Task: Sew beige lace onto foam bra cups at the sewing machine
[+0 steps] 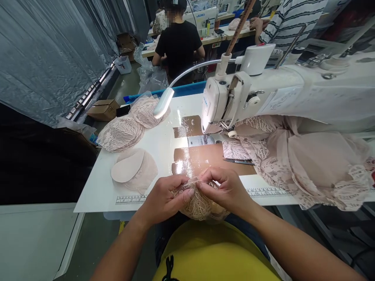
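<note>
A beige lace cup piece (197, 206) hangs over the table's front edge between my two hands. My left hand (172, 195) pinches its upper left edge between thumb and fingers. On the other side, my right hand (221, 189) has thumb and forefinger pressed together at the top edge of the same lace. The fingertips of both hands nearly meet there. Beyond them stands a white sewing machine (215, 105), its needle area above the metal plate. Pale pink lace fabric (316, 160) lies bunched under and right of the machine head.
Lace cups (121, 132) are stacked at the table's left, with smooth beige pads (128, 167) nearer me. Thread snips (238, 161) lie by the fabric. A lamp (164, 102) arches over the white table (98, 195). Two people work beyond, one in a black shirt (181, 47).
</note>
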Tool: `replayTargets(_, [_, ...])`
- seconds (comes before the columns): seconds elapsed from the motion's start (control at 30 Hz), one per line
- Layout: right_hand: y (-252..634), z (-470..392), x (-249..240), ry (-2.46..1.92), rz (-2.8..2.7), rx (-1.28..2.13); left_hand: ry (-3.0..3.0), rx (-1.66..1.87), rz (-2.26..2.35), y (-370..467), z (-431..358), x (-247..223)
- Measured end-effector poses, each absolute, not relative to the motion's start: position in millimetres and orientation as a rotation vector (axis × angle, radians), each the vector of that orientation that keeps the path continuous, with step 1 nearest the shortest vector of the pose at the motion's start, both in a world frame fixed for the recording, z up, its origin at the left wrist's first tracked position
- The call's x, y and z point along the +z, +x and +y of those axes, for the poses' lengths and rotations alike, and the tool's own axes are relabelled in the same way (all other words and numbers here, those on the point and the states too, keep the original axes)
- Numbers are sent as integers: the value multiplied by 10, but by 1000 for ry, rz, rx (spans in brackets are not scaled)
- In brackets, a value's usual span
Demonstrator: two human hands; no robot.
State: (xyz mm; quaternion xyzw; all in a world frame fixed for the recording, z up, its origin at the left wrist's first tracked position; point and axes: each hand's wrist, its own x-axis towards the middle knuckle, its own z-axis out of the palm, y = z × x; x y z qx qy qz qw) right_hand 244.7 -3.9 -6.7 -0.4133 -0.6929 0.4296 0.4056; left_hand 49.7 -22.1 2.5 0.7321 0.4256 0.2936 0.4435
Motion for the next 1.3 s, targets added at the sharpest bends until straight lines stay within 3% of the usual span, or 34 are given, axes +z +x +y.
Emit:
replayTargets(0.27, [2500,20,-95,-1100,-1777,1107,1788,737,1084,535,-154,-21])
replayTargets(0.77, [2627,159,-96,-948,-1795,1456,1537,766,965,549,-43,-89])
replayTargets(1.07, [2610,171,-23,-983,-1812,1355,1635,740,922,602,-9,-43])
replayTargets(1.3, [2649,215,-66,-892,-1583,1674,1445,767,823,664,28,-132])
